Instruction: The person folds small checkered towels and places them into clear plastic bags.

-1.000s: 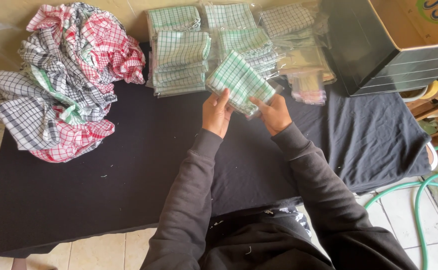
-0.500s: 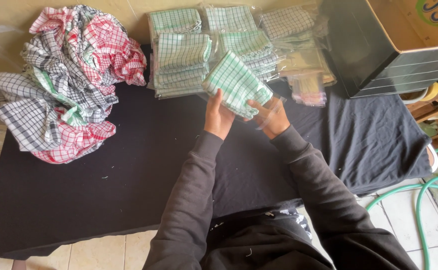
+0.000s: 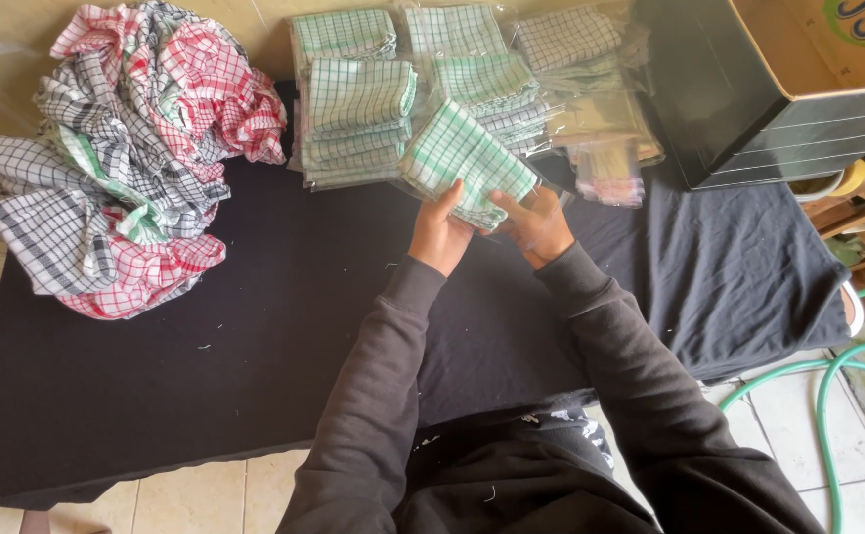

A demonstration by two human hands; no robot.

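Both arms reach forward in dark grey sleeves, elbows bent, forearms converging — the left hand and right hand sit close together, just apart. Each is closed in a grip — fingers curled, thumbs up, backs toward the camera.

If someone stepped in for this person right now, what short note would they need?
Left hand and right hand both grip one folded green-checked cloth in a clear plastic sleeve, held above the black-covered table.
Done: sleeved cloths lie in stacks at the far edge.
Left: a loose heap of red, black and green checked cloths on the left.
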